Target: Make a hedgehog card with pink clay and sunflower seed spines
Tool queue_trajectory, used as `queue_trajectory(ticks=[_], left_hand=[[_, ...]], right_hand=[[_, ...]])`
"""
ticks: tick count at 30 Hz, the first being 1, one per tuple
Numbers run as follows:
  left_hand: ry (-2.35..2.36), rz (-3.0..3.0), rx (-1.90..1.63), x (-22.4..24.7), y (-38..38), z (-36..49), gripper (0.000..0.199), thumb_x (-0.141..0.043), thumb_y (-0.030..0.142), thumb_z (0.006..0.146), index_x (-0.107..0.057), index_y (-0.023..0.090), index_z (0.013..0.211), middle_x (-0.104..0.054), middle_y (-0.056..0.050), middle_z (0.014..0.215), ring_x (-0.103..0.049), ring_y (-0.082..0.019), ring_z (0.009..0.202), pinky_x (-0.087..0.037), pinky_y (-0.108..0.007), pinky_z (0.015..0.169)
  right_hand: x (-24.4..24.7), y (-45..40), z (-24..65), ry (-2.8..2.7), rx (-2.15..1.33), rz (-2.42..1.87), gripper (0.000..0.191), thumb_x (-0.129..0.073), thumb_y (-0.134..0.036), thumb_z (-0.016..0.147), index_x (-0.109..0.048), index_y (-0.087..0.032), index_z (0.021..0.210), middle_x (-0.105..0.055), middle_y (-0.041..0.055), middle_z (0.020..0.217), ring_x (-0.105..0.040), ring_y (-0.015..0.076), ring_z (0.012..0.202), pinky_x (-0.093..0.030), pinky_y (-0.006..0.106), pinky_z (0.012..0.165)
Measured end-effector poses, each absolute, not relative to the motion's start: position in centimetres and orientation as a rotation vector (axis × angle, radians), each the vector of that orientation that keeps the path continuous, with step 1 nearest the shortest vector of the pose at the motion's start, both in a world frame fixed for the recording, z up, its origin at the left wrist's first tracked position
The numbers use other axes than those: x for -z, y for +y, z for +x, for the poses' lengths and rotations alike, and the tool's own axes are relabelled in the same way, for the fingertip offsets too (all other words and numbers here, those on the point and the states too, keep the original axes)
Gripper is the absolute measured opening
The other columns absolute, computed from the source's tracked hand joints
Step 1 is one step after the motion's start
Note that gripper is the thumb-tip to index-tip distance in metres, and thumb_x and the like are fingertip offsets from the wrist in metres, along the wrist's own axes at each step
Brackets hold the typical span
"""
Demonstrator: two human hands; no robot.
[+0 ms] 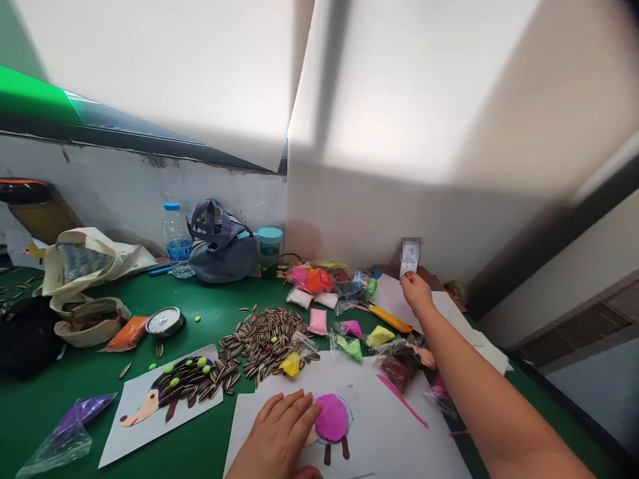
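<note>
My left hand (pixel 277 432) lies flat on a white paper sheet (pixel 394 432), its fingertips touching the edge of a magenta clay oval (pixel 332 418) with brown clay legs. My right hand (pixel 417 294) reaches far forward, fingertips pinching a small white card (pixel 410 258) with blurred markings. Below that hand lie an orange-yellow clay strip (pixel 391 319) and several bagged clay lumps. To the left are a heap of striped sunflower seeds (pixel 264 336) and a paper hedgehog picture (pixel 164 406) covered with seeds and green clay dots.
The green table (pixel 84 379) is crowded. Along the white wall (pixel 140 179) stand a water bottle (pixel 177 243), a grey bag (pixel 222 243) and a teal-lidded cup (pixel 270 251). A canvas tote (pixel 84 279) slumps at the left, and a round metal tin (pixel 165 322) sits nearby.
</note>
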State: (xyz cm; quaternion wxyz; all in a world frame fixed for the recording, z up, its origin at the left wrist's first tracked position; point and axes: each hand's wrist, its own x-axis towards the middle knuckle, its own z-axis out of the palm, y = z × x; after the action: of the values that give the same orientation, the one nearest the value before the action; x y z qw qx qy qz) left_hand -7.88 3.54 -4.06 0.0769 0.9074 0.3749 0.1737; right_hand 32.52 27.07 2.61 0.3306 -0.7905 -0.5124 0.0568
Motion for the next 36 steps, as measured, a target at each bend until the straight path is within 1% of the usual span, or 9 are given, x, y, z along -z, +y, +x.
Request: queue_trajectory(ticks=[3, 5, 7, 10, 13, 19, 22, 29, 36], left_hand=[[1.158, 2.684, -0.521, 3.9, 3.3, -7.7, 0.081, -0.076, 0.039, 0.073, -0.04, 0.031, 0.145, -0.057, -0.007, 0.141, -0.057, -0.031, 0.124, -0.046, -0.048, 0.105], [1.175, 2.664, -0.517, 3.7, 3.2, -7.7, 0.079, -0.076, 0.039, 0.073, -0.041, 0.031, 0.144, -0.057, -0.007, 0.141, -0.057, -0.031, 0.124, -0.045, -0.049, 0.105], [1.184, 2.65, -0.515, 3.4, 3.2, -7.6, 0.077, -0.075, 0.039, 0.074, -0.042, 0.031, 0.143, -0.057, -0.007, 0.141, -0.056, -0.032, 0.125, -0.045, -0.051, 0.105], [1.193, 2.632, -0.513, 2.8, 3.0, -7.3, 0.076, -0.075, 0.037, 0.076, -0.041, 0.03, 0.143, -0.058, -0.007, 0.14, -0.056, -0.032, 0.125, -0.044, -0.054, 0.105], [1.22, 2.593, -0.523, 2.1, 2.8, -7.0, 0.075, -0.075, 0.035, 0.077, -0.04, 0.029, 0.143, -0.059, -0.007, 0.138, -0.056, -0.032, 0.125, -0.044, -0.054, 0.106], [1.292, 2.452, -0.561, 0.4, 2.3, -6.5, 0.078, -0.077, 0.033, 0.076, -0.039, 0.027, 0.144, -0.054, -0.009, 0.141, -0.053, -0.029, 0.127, -0.046, -0.048, 0.105], [1.33, 2.47, -0.513, -0.7, 2.2, -6.0, 0.077, -0.079, 0.03, 0.075, -0.042, 0.023, 0.142, -0.053, -0.011, 0.14, -0.052, -0.03, 0.127, -0.046, -0.048, 0.105], [1.346, 2.615, -0.466, -0.8, 2.3, -3.9, 0.057, -0.078, 0.028, 0.076, -0.057, 0.014, 0.127, -0.06, -0.016, 0.133, -0.056, -0.033, 0.122, -0.047, -0.051, 0.103], [1.271, 2.622, -0.529, 1.0, 2.3, -4.3, 0.057, -0.076, 0.024, 0.077, -0.056, 0.018, 0.13, -0.058, -0.016, 0.136, -0.057, -0.034, 0.121, -0.049, -0.053, 0.101]], right_hand=[[-2.5, 22.6, 29.3, -1.434, -0.236, -1.932, 0.023, -0.048, -0.03, 0.09, -0.061, -0.019, 0.074, -0.059, 0.0085, 0.135, -0.061, 0.0229, 0.107, -0.048, 0.031, 0.091], [-2.2, 18.6, 26.8, -1.523, -0.325, -1.816, 0.02, -0.052, -0.037, 0.087, -0.059, -0.021, 0.078, -0.062, 0.0053, 0.129, -0.065, 0.0187, 0.087, -0.052, 0.03, 0.078], [-1.7, 14.2, 24.3, -1.639, -0.503, -1.554, 0.02, -0.053, -0.04, 0.087, -0.057, -0.022, 0.079, -0.064, 0.0079, 0.121, -0.063, 0.0197, 0.077, -0.053, 0.034, 0.07], [-1.0, 8.3, 21.4, -1.769, -0.556, -1.412, 0.018, -0.057, -0.035, 0.088, -0.054, -0.024, 0.075, -0.067, 0.0067, 0.103, -0.063, 0.0246, 0.093, -0.053, 0.037, 0.078], [-0.3, 4.7, 19.8, -1.839, -0.54, -1.41, 0.016, -0.053, -0.035, 0.092, -0.057, -0.025, 0.081, -0.068, 0.0059, 0.095, -0.063, 0.0247, 0.091, -0.052, 0.038, 0.079], [1.2, 2.6, 19.2, -1.975, -0.319, -1.346, 0.021, -0.047, -0.026, 0.093, -0.062, -0.028, 0.107, -0.069, 0.0066, 0.106, -0.062, 0.0284, 0.104, -0.048, 0.049, 0.092], [1.6, 2.2, 19.1, -2.048, -0.279, -1.282, 0.027, -0.05, -0.019, 0.089, -0.063, -0.028, 0.111, -0.069, 0.0069, 0.109, -0.06, 0.029, 0.11, -0.048, 0.049, 0.093], [1.5, 1.4, 18.4, -2.208, -0.317, -1.235, 0.033, -0.048, -0.013, 0.085, -0.062, -0.025, 0.113, -0.07, 0.0073, 0.113, -0.056, 0.0284, 0.121, -0.044, 0.047, 0.098], [0.8, 1.7, 17.6, -2.365, -0.354, -1.24, 0.047, -0.047, -0.01, 0.085, -0.057, -0.026, 0.128, -0.072, 0.0054, 0.114, -0.048, 0.0282, 0.132, -0.038, 0.048, 0.099]])
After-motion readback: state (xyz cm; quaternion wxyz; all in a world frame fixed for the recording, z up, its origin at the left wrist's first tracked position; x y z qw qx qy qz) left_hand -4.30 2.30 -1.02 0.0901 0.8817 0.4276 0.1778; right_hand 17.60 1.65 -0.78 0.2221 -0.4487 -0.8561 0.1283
